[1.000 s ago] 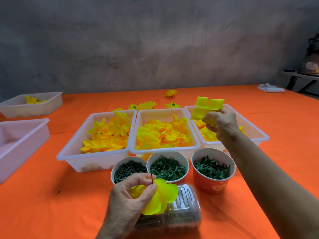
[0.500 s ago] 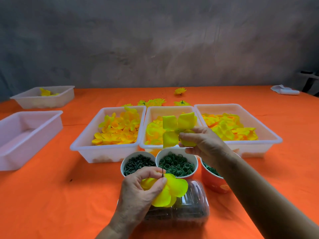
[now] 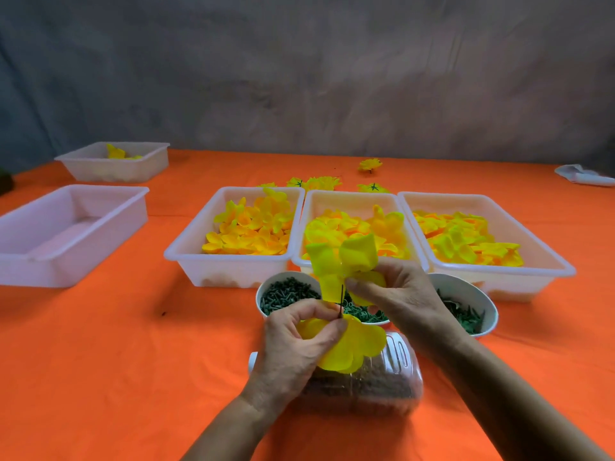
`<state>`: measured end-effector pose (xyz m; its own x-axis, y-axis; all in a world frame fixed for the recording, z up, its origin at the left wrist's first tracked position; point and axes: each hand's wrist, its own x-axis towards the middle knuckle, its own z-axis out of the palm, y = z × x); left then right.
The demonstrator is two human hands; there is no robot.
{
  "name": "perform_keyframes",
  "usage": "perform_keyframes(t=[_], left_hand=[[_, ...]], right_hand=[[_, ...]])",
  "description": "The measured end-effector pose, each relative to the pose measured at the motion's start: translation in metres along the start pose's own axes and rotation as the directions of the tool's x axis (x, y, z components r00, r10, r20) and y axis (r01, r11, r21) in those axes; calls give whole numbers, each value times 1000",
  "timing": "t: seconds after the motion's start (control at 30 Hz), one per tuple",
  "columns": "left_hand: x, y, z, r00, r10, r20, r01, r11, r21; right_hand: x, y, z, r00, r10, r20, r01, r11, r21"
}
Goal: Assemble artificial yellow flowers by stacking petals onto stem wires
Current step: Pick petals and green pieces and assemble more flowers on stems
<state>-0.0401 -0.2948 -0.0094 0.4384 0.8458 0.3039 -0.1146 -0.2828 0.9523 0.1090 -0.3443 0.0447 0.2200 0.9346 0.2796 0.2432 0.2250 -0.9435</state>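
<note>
Over orange table (image 3: 100,361), hands pinch stem wire (image 3: 341,302) and petal (image 3: 342,257).

Orange cloth-covered table (image 3: 109,361) spans the lower frame; grey mottled wall (image 3: 299,78) behind it; empty translucent white plastic tub (image 3: 30,257) at left edge, near side; crumpled white cloth (image 3: 580,176) at far right, close to the table's back edge, well apart from the tubs; dark object (image 3: 5,181) at far left edge, cut off, identity unclear.
</note>
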Motion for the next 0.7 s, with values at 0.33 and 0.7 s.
perform_keyframes(t=[0.33, 0.7], left_hand=[[0, 0, 2, 999, -23, -32, 22, 999, -33], [-2, 6, 2, 997, -70, -34, 70, 997, 8]], right_hand=[[-9, -1, 6, 993, 106, 41, -108, 993, 52], [-14, -11, 4, 993, 106, 58, -114, 981, 158]])
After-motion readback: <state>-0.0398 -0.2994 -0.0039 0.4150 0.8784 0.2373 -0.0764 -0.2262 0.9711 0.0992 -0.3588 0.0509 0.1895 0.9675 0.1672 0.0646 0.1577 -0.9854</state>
